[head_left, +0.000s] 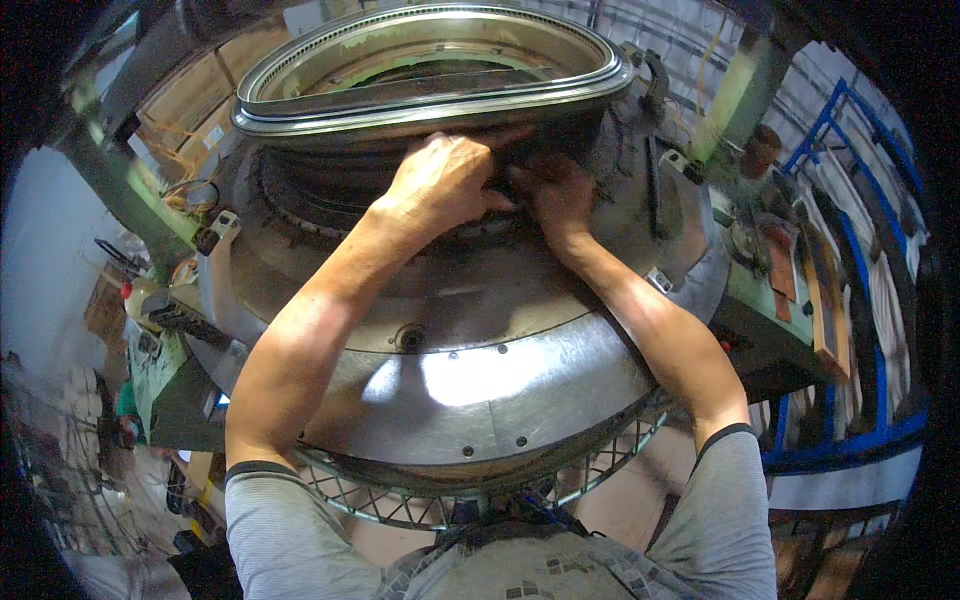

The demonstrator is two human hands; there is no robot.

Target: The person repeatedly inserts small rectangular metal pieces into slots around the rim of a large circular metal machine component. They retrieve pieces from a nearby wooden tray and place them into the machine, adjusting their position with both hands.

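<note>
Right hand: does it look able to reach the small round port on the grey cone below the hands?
Probably yes. The right hand is up at the dark seam under the ring; the round port lies nearer the body on the bare cone, though the left forearm passes close beside it.

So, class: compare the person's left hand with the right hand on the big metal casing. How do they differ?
The left hand is brightly lit with its back fully showing; the right hand lies in shadow, partly hidden. The left hand reaches higher, up to the ring; the right hand sits lower. Both press together at one spot under the ring on the metal casing; what they hold is hidden.
</note>
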